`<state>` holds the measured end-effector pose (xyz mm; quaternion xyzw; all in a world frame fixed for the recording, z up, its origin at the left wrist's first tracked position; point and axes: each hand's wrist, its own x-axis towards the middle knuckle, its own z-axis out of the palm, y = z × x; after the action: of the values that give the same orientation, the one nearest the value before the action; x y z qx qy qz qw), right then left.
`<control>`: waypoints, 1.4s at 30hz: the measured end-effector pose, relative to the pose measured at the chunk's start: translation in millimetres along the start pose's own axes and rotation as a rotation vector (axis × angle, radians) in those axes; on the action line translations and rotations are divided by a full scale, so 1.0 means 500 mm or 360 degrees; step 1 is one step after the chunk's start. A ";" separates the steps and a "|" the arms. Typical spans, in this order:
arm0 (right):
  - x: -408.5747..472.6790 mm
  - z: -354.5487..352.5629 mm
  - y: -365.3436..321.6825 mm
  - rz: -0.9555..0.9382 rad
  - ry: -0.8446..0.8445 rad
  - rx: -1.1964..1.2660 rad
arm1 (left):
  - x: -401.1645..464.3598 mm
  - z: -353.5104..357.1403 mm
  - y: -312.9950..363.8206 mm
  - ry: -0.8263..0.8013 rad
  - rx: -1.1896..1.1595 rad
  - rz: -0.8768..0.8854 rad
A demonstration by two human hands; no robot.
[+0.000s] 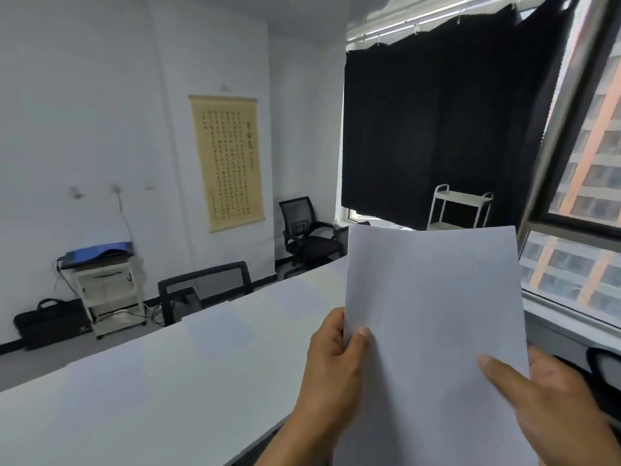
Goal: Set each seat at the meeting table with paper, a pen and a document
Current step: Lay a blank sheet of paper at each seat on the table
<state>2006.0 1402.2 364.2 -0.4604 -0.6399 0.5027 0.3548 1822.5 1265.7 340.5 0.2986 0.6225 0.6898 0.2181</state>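
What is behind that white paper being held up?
Behind the paper, held by the left hand and right hand, show the table, a black curtain and a white cart. The table's near right part is covered.

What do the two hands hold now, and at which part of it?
Both hold the white paper: the left hand pinches its left edge, the right hand its right edge, thumbs on the front.

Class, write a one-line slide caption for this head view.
Both hands, left and right, hold blank paper upright above the white meeting table.
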 end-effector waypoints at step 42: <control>0.632 0.914 0.433 0.0182 -0.1618 -0.0892 | 0.430 -0.361 -0.633 0.1331 0.0128 -0.1478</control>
<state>1534.8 1571.7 40.4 -0.2714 -0.8126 0.4903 -0.1601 1520.6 1319.8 49.3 -0.2902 0.7455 0.5575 0.2217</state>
